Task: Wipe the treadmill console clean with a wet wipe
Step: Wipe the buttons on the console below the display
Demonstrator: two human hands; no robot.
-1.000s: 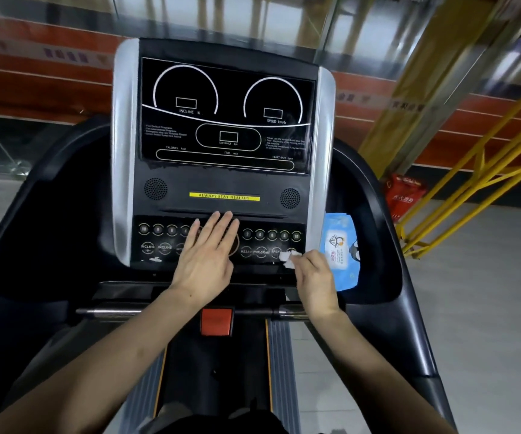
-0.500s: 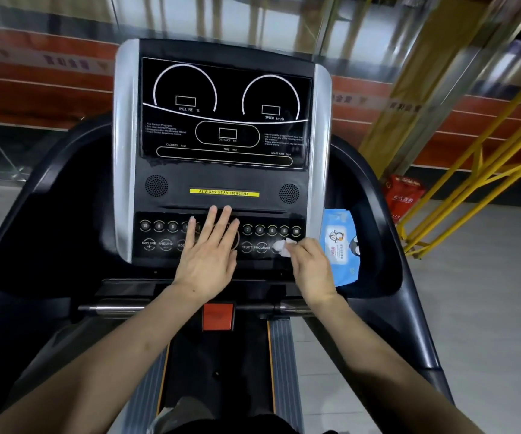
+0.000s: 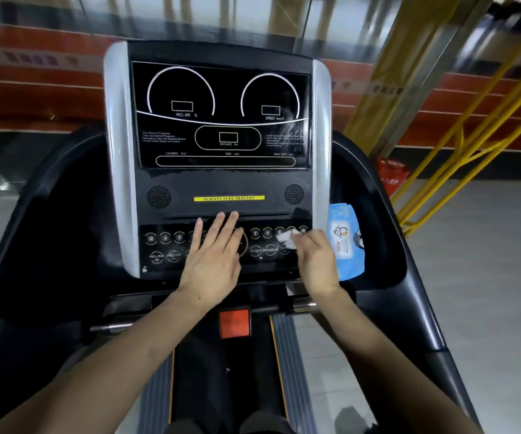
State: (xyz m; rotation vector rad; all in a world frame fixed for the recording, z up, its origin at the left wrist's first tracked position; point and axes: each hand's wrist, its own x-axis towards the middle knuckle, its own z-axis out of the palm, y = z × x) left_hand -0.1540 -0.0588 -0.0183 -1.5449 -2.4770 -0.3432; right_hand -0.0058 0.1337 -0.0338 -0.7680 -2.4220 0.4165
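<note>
The black treadmill console (image 3: 221, 183) fills the middle of the view, with a dark display above and a row of round buttons below. My left hand (image 3: 213, 258) lies flat, fingers straight, on the centre of the button panel. My right hand (image 3: 314, 261) pinches a small crumpled white wet wipe (image 3: 286, 239) and presses it on the buttons at the right end of the panel. Several buttons are hidden under both hands.
A blue pack of wet wipes (image 3: 345, 242) lies in the right side tray of the console. A red safety tab (image 3: 234, 322) sits below the panel above the belt. Yellow railings (image 3: 472, 136) and a red box (image 3: 392, 175) stand on the right.
My right hand has slid the wipe up and slightly left over the right-hand buttons. My left hand has stayed flat on the panel centre. The camera has shifted a little.
</note>
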